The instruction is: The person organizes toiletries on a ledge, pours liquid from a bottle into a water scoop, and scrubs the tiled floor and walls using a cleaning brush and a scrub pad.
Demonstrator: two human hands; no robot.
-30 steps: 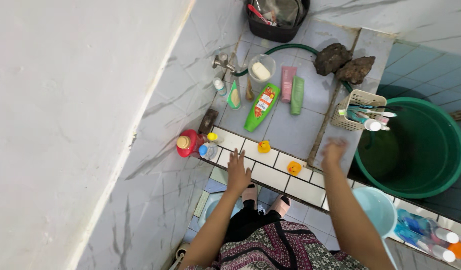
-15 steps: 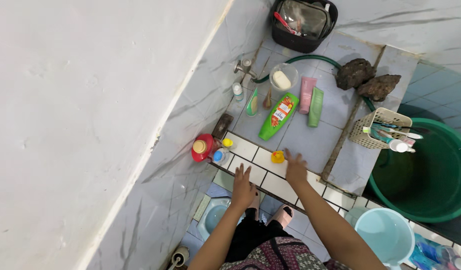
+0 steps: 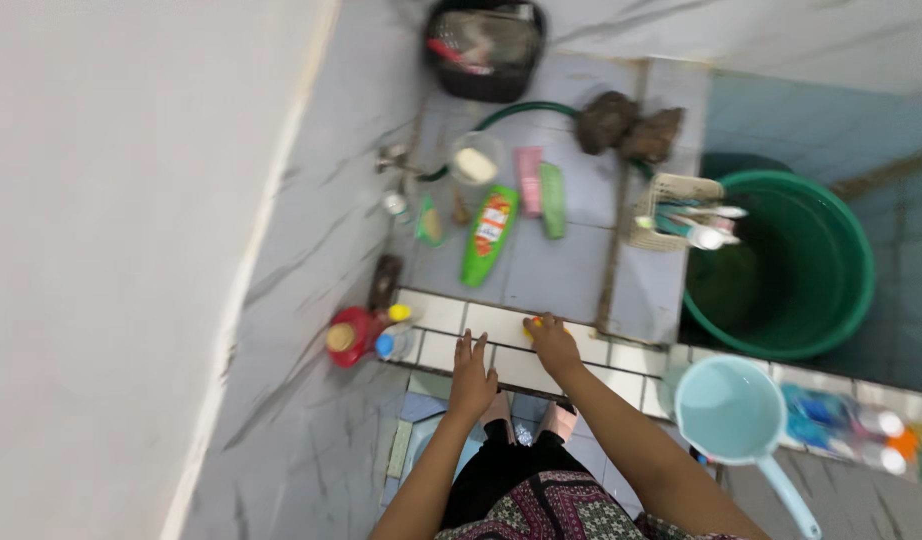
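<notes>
Head view, looking straight down: your right hand (image 3: 553, 340) sits on the white tiled ledge (image 3: 501, 345) at the front of the grey worktop (image 3: 541, 260), fingers curled over a small yellow-orange object (image 3: 531, 324) that peeks out at its left edge. Can't tell if it's truly gripped or just covered. Your left hand (image 3: 473, 375) lies flat beside it on the ledge, fingers spread, holding nothing. Left along the ledge: red round container (image 3: 349, 337), plus a yellow cap (image 3: 400, 313) and a blue cap (image 3: 385, 346). Further back on the worktop a green bottle (image 3: 489, 233) lies flat. Right of it, a woven basket of brushes (image 3: 671, 212), then a green bucket (image 3: 841, 300). A light blue dipper (image 3: 733, 412) sits near your right forearm.
</notes>
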